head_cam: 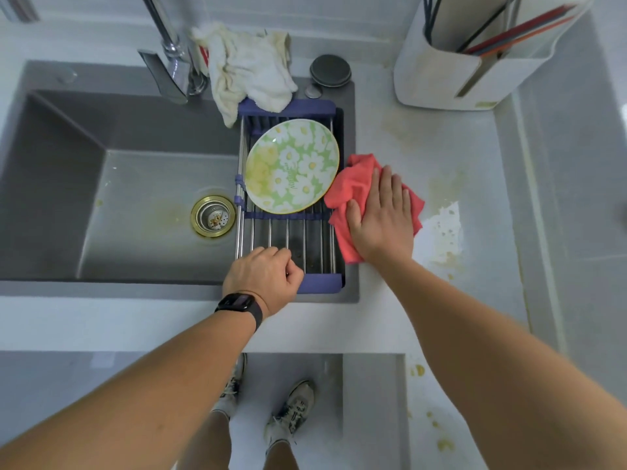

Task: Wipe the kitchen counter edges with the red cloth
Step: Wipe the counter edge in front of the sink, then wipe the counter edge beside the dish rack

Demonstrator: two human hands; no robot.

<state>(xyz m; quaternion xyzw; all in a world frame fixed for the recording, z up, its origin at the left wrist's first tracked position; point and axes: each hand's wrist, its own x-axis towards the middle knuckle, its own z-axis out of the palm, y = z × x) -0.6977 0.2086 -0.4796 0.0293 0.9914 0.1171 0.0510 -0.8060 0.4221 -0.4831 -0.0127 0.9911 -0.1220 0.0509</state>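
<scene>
I am pressing the cloth (353,188) flat with my right hand (381,218).
Its fingers (385,184) are lying straight, pointing away; sink edge just left; left hand (263,281) is curling on the rack (320,283).

— What sort of place is this?
— A home kitchen. There's a grey sink (135,184) with a tap (169,62) behind it.
— Anything else?
— A drying rack (288,239) across the sink's right end holds a flowered plate (291,166), with pale counter (458,157) right of the sink.
</scene>
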